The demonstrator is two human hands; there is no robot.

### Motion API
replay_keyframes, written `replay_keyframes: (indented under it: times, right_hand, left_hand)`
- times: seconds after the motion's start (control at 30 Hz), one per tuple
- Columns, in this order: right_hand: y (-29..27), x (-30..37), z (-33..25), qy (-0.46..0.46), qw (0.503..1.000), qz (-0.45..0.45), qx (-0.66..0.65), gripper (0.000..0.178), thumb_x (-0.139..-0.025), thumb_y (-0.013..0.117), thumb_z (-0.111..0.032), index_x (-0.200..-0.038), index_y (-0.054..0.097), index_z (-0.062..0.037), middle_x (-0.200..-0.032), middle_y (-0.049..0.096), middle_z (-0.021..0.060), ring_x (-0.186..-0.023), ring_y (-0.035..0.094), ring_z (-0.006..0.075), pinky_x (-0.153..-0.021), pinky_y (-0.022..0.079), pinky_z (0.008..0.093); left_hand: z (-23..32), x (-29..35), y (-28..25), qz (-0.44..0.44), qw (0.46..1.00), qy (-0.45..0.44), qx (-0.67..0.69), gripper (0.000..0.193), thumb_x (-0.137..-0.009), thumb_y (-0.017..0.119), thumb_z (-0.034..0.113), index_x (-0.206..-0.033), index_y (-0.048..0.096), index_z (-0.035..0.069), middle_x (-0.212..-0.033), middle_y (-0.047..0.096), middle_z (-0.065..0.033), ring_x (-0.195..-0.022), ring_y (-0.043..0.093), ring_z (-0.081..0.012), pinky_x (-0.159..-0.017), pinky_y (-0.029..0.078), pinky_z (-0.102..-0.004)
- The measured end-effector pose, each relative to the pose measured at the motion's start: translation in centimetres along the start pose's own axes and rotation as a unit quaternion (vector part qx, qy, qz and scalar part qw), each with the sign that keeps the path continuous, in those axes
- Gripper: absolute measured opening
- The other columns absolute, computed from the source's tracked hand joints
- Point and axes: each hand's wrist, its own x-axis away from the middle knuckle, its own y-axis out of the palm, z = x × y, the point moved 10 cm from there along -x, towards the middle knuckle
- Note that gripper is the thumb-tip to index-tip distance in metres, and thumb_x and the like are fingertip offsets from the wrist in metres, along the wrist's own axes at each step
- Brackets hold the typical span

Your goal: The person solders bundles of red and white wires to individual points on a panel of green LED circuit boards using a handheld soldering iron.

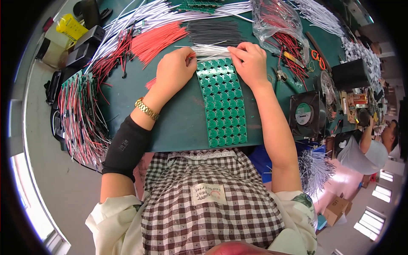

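A small bundle of white wires lies crosswise at the far end of a green circuit board panel. The panel, made of rows of round boards, runs lengthwise toward the table's near edge. At the left ends of the wires, my left hand is closed, its fingers curled and thumb and fingertips against the bundle. My right hand pinches at the right ends between thumb and forefinger. The exact grip of the left fingertips is partly hidden.
Red wires and black wires lie beyond my hands. Wired boards hang over the left edge. To the right are pliers, orange-handled scissors, a fan and a bag of red wires. Another person sits far right.
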Motion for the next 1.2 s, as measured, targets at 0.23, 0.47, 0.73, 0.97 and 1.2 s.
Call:
replay_keyframes:
  times: [0.23, 0.47, 0.73, 0.97, 1.2]
  right_hand:
    - [-2.6, -0.1, -1.2, -0.046, 0.997, 0.052, -0.019, 0.024, -0.071, 0.065, -0.006, -0.093, 0.069, -0.0136, -0.092, 0.059, 0.0026, -0.093, 0.055, 0.0236, -0.081, 0.040, 0.0392]
    - [-15.5, 4.5, -10.4, -0.064, 0.995, 0.066, -0.045, 0.019, -0.073, 0.062, -0.003, -0.088, 0.070, -0.0105, -0.091, 0.061, 0.0084, -0.092, 0.058, 0.0296, -0.081, 0.049, 0.0406]
    - [-31.5, 21.2, 10.8, 0.364, 0.861, 0.251, 0.251, 0.035, -0.088, 0.063, -0.028, -0.106, 0.062, 0.0016, -0.100, 0.057, 0.0137, -0.088, 0.058, 0.0203, -0.079, 0.049, 0.0346]
    - [-31.9, 29.3, 22.2, 0.579, 0.747, 0.042, 0.323, 0.058, -0.077, 0.068, -0.051, -0.104, 0.064, 0.0006, -0.085, 0.062, 0.0126, -0.080, 0.060, 0.0260, -0.074, 0.046, 0.0359]
    - [-31.8, 32.0, 28.1, 0.545, 0.756, -0.045, 0.360, 0.055, -0.080, 0.063, -0.045, -0.112, 0.063, -0.0008, -0.097, 0.067, 0.0196, -0.090, 0.063, 0.0346, -0.081, 0.047, 0.0390]
  left_hand:
    - [1.6, 0.5, -2.4, 0.054, 0.993, 0.103, 0.016, 0.010, -0.082, 0.060, 0.009, -0.090, 0.063, 0.003, -0.075, 0.060, -0.0127, -0.070, 0.060, -0.0330, -0.062, 0.048, -0.0400]
    - [3.0, 3.9, -3.6, -0.050, 0.984, 0.137, -0.105, 0.017, -0.082, 0.057, 0.004, -0.098, 0.059, 0.009, -0.074, 0.059, -0.0111, -0.067, 0.060, -0.0319, -0.058, 0.048, -0.0399]
    - [-1.0, 3.1, -3.4, -0.006, 1.000, -0.001, 0.018, 0.014, -0.077, 0.060, 0.003, -0.091, 0.057, 0.002, -0.073, 0.061, -0.0145, -0.063, 0.060, -0.0280, -0.055, 0.047, -0.0338]
    - [-2.4, 2.3, -2.4, 0.001, 0.988, -0.087, 0.126, 0.010, -0.079, 0.064, 0.007, -0.086, 0.064, 0.001, -0.071, 0.061, -0.0119, -0.058, 0.055, -0.0174, -0.055, 0.045, -0.0293]
    - [-0.5, 1.9, -1.0, -0.028, 0.998, -0.026, 0.047, 0.014, -0.080, 0.068, 0.016, -0.089, 0.067, 0.006, -0.081, 0.064, -0.0103, -0.067, 0.061, -0.0275, -0.060, 0.048, -0.0350]
